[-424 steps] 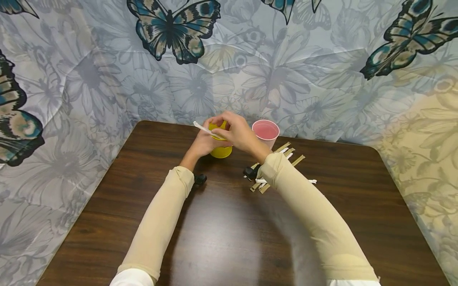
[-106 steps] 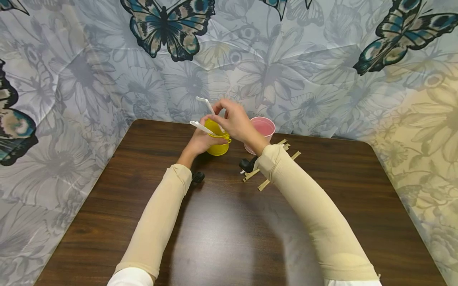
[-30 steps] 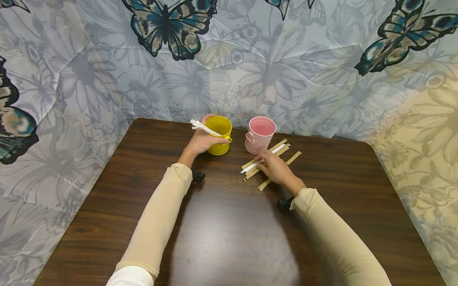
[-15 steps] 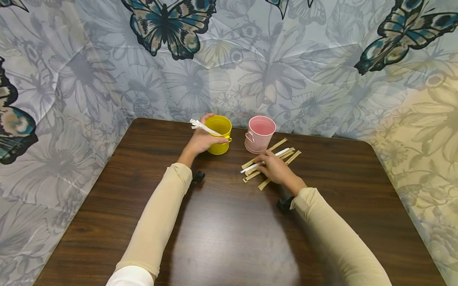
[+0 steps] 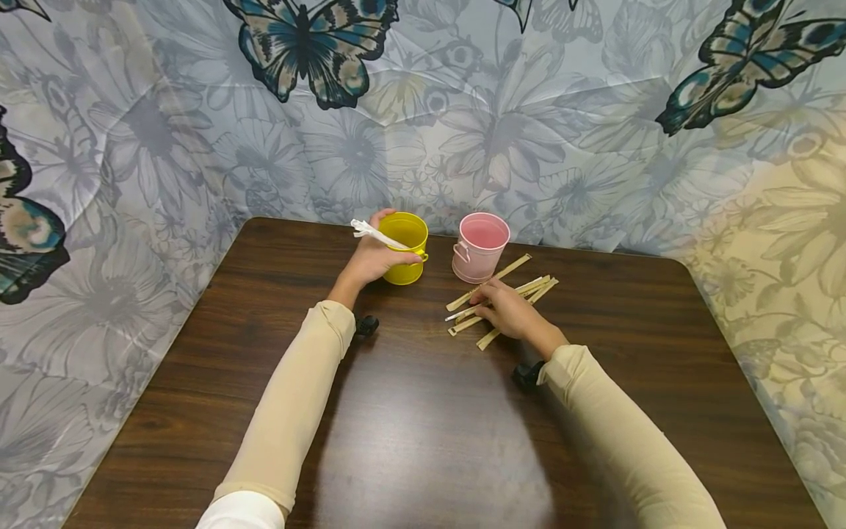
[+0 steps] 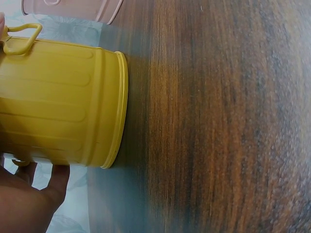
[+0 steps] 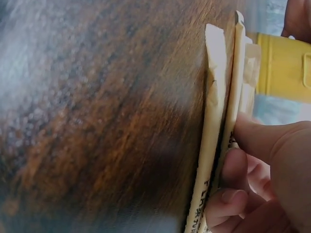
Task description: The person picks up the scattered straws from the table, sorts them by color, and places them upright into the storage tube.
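Note:
My left hand (image 5: 374, 258) grips a small yellow metal bucket (image 5: 403, 275) at the back of the table, thumb on the near side by its handle. Several white straws (image 5: 371, 231) lean out over the bucket's left rim. In the left wrist view the fingers curl under the bucket's side. To the right, my right hand (image 5: 512, 312) pinches at a white straw (image 5: 452, 318) among several tan paper-wrapped sticks (image 5: 485, 340). Up close in the right wrist view, thumb and fingers meet beside a wrapped stick (image 7: 214, 97) with printed lettering; the straw is mostly hidden there.
A pink bucket (image 5: 473, 266) with a side handle stands right of the yellow one, just behind the sticks. The dark wooden table (image 5: 410, 426) ends at a butterfly-print cloth (image 5: 357, 154) at the back. Black wrist cameras sit below both wrists.
Earlier, my right hand lowered a white straw into the yellow bucket, then went to the pile. Within the last second, the white straw there has swung slightly rightward, among shifted tan sticks.

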A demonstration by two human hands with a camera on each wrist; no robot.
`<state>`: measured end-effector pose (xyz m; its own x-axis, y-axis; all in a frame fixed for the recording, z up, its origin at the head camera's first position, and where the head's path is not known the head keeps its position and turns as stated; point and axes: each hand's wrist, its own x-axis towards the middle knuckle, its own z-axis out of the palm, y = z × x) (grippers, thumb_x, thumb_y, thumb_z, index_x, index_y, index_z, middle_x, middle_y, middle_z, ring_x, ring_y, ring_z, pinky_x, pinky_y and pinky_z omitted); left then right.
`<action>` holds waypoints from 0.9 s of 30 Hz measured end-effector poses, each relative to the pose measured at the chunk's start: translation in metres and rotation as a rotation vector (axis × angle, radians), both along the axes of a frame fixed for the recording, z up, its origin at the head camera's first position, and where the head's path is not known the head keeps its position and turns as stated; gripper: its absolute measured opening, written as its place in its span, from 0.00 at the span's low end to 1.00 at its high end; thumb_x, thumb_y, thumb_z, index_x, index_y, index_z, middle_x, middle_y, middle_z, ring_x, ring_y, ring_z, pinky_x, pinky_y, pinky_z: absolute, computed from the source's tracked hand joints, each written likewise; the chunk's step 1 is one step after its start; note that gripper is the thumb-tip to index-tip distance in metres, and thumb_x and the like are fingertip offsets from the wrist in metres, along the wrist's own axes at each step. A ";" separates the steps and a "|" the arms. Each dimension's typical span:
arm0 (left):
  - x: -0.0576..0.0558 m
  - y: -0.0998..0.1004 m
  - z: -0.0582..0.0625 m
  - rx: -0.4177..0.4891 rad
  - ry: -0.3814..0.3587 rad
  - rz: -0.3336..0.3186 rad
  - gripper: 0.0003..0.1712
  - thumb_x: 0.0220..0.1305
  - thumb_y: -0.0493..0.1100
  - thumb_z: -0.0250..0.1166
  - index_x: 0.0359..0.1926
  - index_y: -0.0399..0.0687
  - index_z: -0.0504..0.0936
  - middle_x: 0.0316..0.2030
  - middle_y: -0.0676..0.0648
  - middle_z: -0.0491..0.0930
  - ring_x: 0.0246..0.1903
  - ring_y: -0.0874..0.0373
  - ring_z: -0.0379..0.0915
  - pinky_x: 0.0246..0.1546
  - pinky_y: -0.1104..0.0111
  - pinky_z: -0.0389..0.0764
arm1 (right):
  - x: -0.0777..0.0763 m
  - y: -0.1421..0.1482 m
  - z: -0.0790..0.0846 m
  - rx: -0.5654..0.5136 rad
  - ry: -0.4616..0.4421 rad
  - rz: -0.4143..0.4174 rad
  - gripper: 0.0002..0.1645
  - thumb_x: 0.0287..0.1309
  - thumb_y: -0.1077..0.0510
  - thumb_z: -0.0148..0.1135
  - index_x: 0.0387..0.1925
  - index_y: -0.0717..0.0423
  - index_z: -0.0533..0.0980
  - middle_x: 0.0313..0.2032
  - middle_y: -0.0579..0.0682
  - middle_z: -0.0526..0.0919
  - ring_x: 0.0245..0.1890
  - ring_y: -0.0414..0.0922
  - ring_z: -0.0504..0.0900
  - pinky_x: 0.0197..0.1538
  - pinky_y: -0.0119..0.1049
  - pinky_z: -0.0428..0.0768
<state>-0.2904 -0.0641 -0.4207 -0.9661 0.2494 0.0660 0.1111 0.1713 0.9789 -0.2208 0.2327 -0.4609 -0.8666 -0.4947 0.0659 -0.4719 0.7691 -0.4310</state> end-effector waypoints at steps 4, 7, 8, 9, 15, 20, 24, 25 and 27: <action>0.000 0.001 0.000 -0.020 0.010 0.006 0.62 0.45 0.36 0.83 0.76 0.44 0.52 0.68 0.36 0.68 0.65 0.41 0.68 0.69 0.57 0.71 | 0.001 0.001 0.001 -0.010 0.003 0.012 0.10 0.63 0.65 0.67 0.45 0.62 0.83 0.46 0.60 0.80 0.49 0.56 0.83 0.56 0.52 0.81; 0.000 0.002 0.001 -0.014 0.008 0.009 0.62 0.46 0.35 0.82 0.76 0.43 0.52 0.68 0.36 0.68 0.65 0.40 0.68 0.70 0.56 0.71 | 0.002 0.002 0.002 -0.005 0.013 0.014 0.07 0.63 0.64 0.68 0.42 0.60 0.84 0.44 0.58 0.80 0.48 0.55 0.81 0.55 0.52 0.80; 0.000 0.002 0.001 -0.011 0.006 0.009 0.62 0.46 0.35 0.82 0.76 0.43 0.52 0.68 0.36 0.68 0.65 0.40 0.68 0.70 0.56 0.70 | 0.002 0.002 0.002 0.000 0.018 0.015 0.06 0.63 0.64 0.68 0.41 0.59 0.83 0.44 0.58 0.80 0.47 0.54 0.81 0.54 0.53 0.80; 0.000 0.001 0.001 -0.007 0.002 0.008 0.63 0.46 0.35 0.82 0.76 0.43 0.52 0.68 0.36 0.68 0.65 0.40 0.68 0.70 0.55 0.70 | 0.002 0.002 0.002 0.003 0.022 0.014 0.05 0.62 0.64 0.68 0.40 0.58 0.83 0.43 0.57 0.80 0.46 0.54 0.81 0.53 0.52 0.80; 0.001 0.000 0.002 0.004 -0.011 -0.005 0.63 0.46 0.35 0.83 0.77 0.42 0.51 0.68 0.36 0.68 0.66 0.40 0.67 0.71 0.53 0.69 | 0.002 0.002 0.006 0.008 0.059 0.028 0.05 0.62 0.63 0.69 0.40 0.57 0.83 0.44 0.56 0.81 0.46 0.53 0.81 0.51 0.52 0.81; 0.001 -0.001 0.003 0.006 -0.013 -0.011 0.64 0.46 0.35 0.83 0.77 0.42 0.51 0.68 0.36 0.68 0.67 0.40 0.67 0.72 0.53 0.69 | 0.003 -0.001 0.018 -0.043 0.096 0.041 0.06 0.62 0.62 0.70 0.41 0.56 0.84 0.43 0.54 0.81 0.45 0.51 0.82 0.50 0.50 0.81; 0.001 -0.001 0.003 0.010 -0.021 -0.014 0.64 0.46 0.36 0.83 0.77 0.42 0.50 0.68 0.36 0.68 0.67 0.39 0.67 0.72 0.52 0.69 | 0.004 -0.007 0.032 -0.086 0.136 0.044 0.05 0.59 0.61 0.72 0.38 0.53 0.83 0.39 0.51 0.81 0.39 0.48 0.81 0.44 0.45 0.79; 0.001 -0.001 0.003 0.011 -0.022 -0.014 0.64 0.46 0.36 0.83 0.77 0.42 0.50 0.68 0.36 0.68 0.67 0.40 0.67 0.72 0.53 0.69 | 0.003 -0.008 0.036 -0.091 0.144 0.046 0.06 0.59 0.61 0.72 0.37 0.53 0.82 0.38 0.50 0.81 0.38 0.47 0.80 0.43 0.43 0.78; 0.000 -0.001 0.002 0.007 -0.021 -0.012 0.64 0.46 0.36 0.83 0.77 0.43 0.51 0.68 0.36 0.68 0.66 0.40 0.68 0.71 0.53 0.69 | 0.003 -0.010 0.041 -0.095 0.148 0.048 0.06 0.58 0.62 0.73 0.36 0.53 0.82 0.37 0.49 0.80 0.37 0.46 0.79 0.41 0.41 0.76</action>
